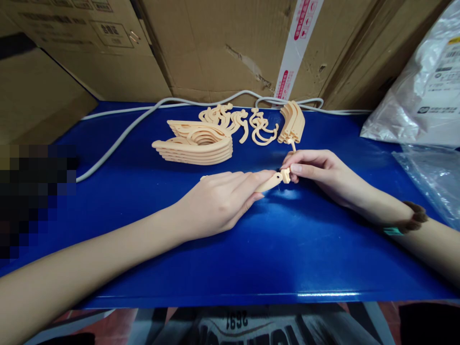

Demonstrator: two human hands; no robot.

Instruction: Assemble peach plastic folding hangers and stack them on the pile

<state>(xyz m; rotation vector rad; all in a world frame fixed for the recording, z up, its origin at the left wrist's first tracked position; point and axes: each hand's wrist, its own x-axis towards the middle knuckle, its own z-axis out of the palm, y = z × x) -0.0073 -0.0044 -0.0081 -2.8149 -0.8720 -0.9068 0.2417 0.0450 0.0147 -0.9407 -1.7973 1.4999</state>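
Observation:
Over the middle of the blue table, my left hand (pixel 226 196) is closed around a cream plastic hanger arm (pixel 270 183), and most of it is hidden under my fingers. Its rounded end, with a small hole, sticks out to the right. My right hand (pixel 316 165) pinches a cream hanger hook (pixel 286 175) by its blocky base. Part of the hook's stem shows above my fingers. The base is right beside the arm's holed end; whether they touch, I cannot tell.
Behind my hands lie a stack of cream hanger pieces (pixel 201 151), several loose hooks (pixel 264 129) and a bundle of curved arms (pixel 293 120). A grey cable (pixel 118 146) crosses the blue table (pixel 251 258). Cardboard boxes (pixel 215 48) stand behind, and a plastic bag (pixel 413 105) is at right.

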